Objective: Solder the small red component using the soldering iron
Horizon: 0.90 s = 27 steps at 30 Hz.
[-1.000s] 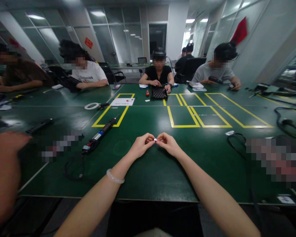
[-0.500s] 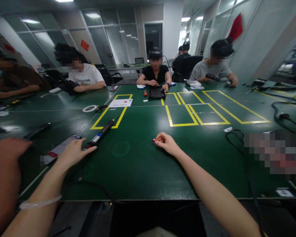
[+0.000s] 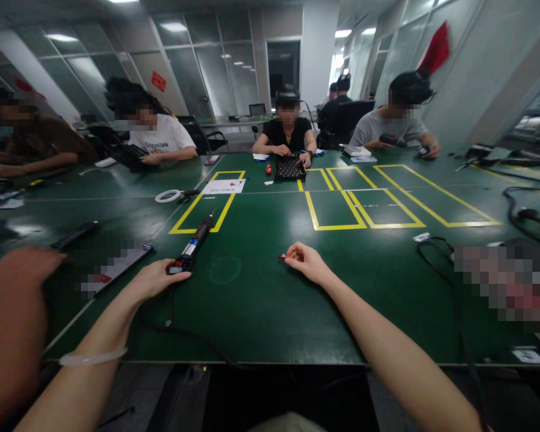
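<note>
My left hand point(image 3: 155, 281) closes thumb and fingers around the rear end of an electric screwdriver point(image 3: 193, 243), a slim black tool with a blue-and-white label and red at the back. Its metal bit points away from me, towards a yellow taped rectangle. Over the middle of the table, my right hand point(image 3: 303, 262) pinches a small red piece point(image 3: 282, 257) with a light spot; its exact kind is too small to tell. A phone point(image 3: 132, 264) lies left of my left hand. A black cable point(image 3: 193, 333) runs across the table near me.
Another person's arm point(image 3: 18, 294) reaches in at far left, near a dark tool point(image 3: 76, 235). Across the green table, a person handles a black tray point(image 3: 290, 169). A white coil point(image 3: 168, 196) and paper point(image 3: 225, 186) lie beyond the screwdriver. Cables point(image 3: 436, 264) lie right.
My left hand has moved right from beside the phone and closed on the screwdriver's rear end. My right hand still pinches the red piece in nearly the same place.
</note>
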Tool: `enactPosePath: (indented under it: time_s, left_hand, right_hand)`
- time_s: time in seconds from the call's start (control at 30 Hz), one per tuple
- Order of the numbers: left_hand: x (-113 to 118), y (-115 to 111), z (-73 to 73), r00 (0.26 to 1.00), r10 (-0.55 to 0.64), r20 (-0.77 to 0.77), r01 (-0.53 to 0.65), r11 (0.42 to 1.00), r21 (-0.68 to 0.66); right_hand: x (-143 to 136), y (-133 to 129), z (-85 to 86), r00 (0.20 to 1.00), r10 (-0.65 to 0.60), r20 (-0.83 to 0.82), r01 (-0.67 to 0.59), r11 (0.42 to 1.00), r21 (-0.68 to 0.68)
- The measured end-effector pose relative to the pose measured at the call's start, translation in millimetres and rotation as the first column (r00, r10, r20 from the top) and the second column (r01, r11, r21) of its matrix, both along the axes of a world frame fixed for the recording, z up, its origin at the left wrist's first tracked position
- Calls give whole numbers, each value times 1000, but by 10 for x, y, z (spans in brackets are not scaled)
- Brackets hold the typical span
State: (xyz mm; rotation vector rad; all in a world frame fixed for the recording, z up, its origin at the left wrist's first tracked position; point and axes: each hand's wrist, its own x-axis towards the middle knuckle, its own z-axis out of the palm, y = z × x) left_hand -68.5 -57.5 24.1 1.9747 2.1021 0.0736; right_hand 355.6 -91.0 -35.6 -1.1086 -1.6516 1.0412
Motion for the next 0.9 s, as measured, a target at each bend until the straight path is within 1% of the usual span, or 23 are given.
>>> enactPosePath:
  time_s: [0.1,0.17,0.23,0.33,0.5,0.6,0.67,0.73,0.9]
  left_hand:
    - [233,-43,0,998,-60,-23,59,997,-42]
    - [416,-69,1,996,-77,-41,76,996,-43]
    - [624,-99,3,991,-121,-52,119,992,-42]
    - [986,-151,2,980,-194,-48,192,981,-36]
    - [1654,-245,0,973,-221,-69,219,975,-28]
    - [1993,-285,0,966,-247,-81,247,969,-3]
    - [2159,-298,-8,962,-264,-74,266,964,17]
    - [2277,-303,-22,958,-279,-65,281,959,36]
    - [2419,-327,-57,947,-315,-69,320,945,70]
  right_hand:
    - [-8,-7,4,1000,9,10,-9,1000,6]
    - [-10,-14,9,1000,5,23,-5,1000,13]
    - [-11,-20,14,999,10,33,-10,1000,19]
    - [-12,-27,21,998,21,55,-22,999,34]
    - [-15,-44,50,996,30,80,-34,998,45]
    - [-13,-59,75,995,17,100,-24,997,69]
    - [-10,-64,87,994,6,114,-15,996,85]
    - [-7,-63,88,991,-2,134,-11,995,98]
    - [-19,-35,56,970,-50,239,18,991,132]
